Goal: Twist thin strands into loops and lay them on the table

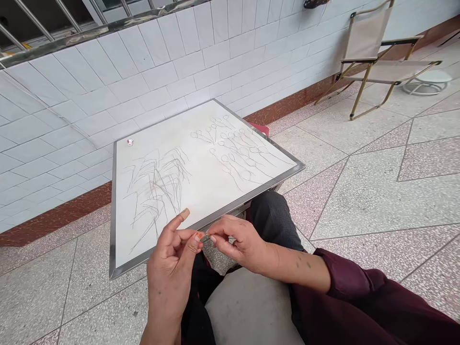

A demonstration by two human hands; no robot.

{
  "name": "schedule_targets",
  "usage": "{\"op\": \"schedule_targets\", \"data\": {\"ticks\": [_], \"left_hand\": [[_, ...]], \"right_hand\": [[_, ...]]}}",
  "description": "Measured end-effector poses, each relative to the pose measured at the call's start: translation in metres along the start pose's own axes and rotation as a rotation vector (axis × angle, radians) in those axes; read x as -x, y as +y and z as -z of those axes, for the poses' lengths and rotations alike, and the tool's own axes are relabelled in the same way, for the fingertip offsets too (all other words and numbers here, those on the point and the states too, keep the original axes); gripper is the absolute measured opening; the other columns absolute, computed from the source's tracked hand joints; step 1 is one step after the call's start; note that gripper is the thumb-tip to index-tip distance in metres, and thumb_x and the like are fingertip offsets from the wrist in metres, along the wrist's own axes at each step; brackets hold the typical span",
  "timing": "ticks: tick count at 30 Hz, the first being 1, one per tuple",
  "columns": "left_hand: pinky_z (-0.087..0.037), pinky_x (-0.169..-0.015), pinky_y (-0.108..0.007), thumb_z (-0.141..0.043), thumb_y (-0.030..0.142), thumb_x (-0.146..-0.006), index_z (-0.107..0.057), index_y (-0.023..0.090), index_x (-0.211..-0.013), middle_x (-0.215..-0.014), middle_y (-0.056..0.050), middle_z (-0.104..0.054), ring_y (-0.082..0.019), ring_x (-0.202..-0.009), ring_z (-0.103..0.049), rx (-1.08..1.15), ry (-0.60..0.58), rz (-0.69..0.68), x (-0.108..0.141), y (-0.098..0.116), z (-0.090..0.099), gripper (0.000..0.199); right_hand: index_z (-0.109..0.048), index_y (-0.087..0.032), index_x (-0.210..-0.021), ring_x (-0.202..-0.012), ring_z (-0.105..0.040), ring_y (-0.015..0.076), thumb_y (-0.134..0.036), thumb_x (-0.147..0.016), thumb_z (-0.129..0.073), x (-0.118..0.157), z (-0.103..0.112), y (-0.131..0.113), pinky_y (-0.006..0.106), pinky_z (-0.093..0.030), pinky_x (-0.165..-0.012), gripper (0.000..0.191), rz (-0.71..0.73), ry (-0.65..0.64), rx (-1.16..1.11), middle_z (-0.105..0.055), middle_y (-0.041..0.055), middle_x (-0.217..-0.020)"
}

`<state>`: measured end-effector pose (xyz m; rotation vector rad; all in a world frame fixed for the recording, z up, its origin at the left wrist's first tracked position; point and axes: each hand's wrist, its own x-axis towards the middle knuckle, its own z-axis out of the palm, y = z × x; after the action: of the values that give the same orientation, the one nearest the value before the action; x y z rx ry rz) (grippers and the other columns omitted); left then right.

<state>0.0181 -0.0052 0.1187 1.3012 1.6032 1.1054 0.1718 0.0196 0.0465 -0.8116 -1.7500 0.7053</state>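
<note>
Thumb and index finger of my left hand (176, 258) are pinched on a thin wire (205, 235), and one raised finger has a tan wrap round its tip. My right hand (237, 239) pinches the same wire just to the right, so the fingertips of both hands almost meet. Most of the wire is hidden by the fingers. Beyond my hands, on the white tabletop (201, 191), lies a spread of bent thin wires (156, 179) at the left. Looped thin wires (247, 152) lie at the right, their rounded ends pointing mostly away from me.
The table has a grey metal edge (251, 191) and stands by a white tiled wall (172, 62). A tiny white and red object (130, 142) sits near its far left corner. A folding chair (373, 62) and a white round stool (427, 79) stand at the far right.
</note>
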Motion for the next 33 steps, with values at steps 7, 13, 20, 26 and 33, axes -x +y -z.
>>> {"op": "schedule_targets", "data": {"ticks": [7,13,20,26,33], "left_hand": [[-0.055,-0.078,-0.029,-0.072,0.038,-0.081,-0.063,0.023,-0.124,-0.078,0.001,-0.072,-0.016,-0.076,-0.067,0.053,0.049,-0.040,-0.002,-0.003,0.009,0.046],[-0.054,-0.080,-0.026,-0.075,0.035,-0.079,-0.067,0.023,-0.119,-0.081,0.001,-0.073,-0.016,-0.083,-0.068,0.048,0.076,-0.044,0.000,-0.001,0.008,0.042],[-0.053,-0.081,-0.027,-0.074,0.037,-0.079,-0.067,0.026,-0.120,-0.075,0.003,-0.072,-0.015,-0.078,-0.067,0.004,0.132,-0.036,-0.001,0.001,0.007,0.043],[-0.053,-0.077,-0.027,-0.075,0.039,-0.078,-0.068,0.025,-0.119,-0.073,0.002,-0.071,-0.015,-0.075,-0.066,-0.016,0.153,-0.030,-0.004,-0.004,0.012,0.044],[-0.051,-0.075,-0.025,-0.074,0.040,-0.078,-0.069,0.028,-0.119,-0.077,0.003,-0.071,-0.015,-0.079,-0.066,-0.027,0.165,-0.001,-0.004,-0.007,0.011,0.043]], "right_hand": [[-0.062,-0.019,-0.109,-0.063,-0.060,0.0108,-0.031,-0.096,-0.054,0.004,0.004,-0.008,0.022,-0.050,-0.058,0.020,-0.318,-0.220,-0.368,-0.071,0.0000,-0.079],[-0.060,-0.016,-0.105,-0.059,-0.055,0.0078,-0.042,-0.095,-0.057,0.004,0.003,0.000,0.020,-0.048,-0.056,0.028,-0.489,-0.307,-0.779,-0.066,-0.0006,-0.074],[-0.060,-0.017,-0.102,-0.062,-0.057,0.0077,-0.044,-0.096,-0.056,0.002,0.005,0.000,0.019,-0.048,-0.056,0.028,-0.549,-0.391,-0.793,-0.064,-0.0012,-0.073],[-0.062,-0.018,-0.103,-0.056,-0.052,0.0064,-0.037,-0.096,-0.055,0.006,0.003,0.004,0.017,-0.047,-0.052,0.022,-0.537,-0.398,-0.702,-0.059,-0.0037,-0.069],[-0.061,-0.018,-0.097,-0.052,-0.050,0.0068,-0.027,-0.094,-0.053,0.008,-0.005,0.006,0.018,-0.044,-0.051,0.013,-0.498,-0.287,-0.587,-0.058,-0.0044,-0.066]]}}
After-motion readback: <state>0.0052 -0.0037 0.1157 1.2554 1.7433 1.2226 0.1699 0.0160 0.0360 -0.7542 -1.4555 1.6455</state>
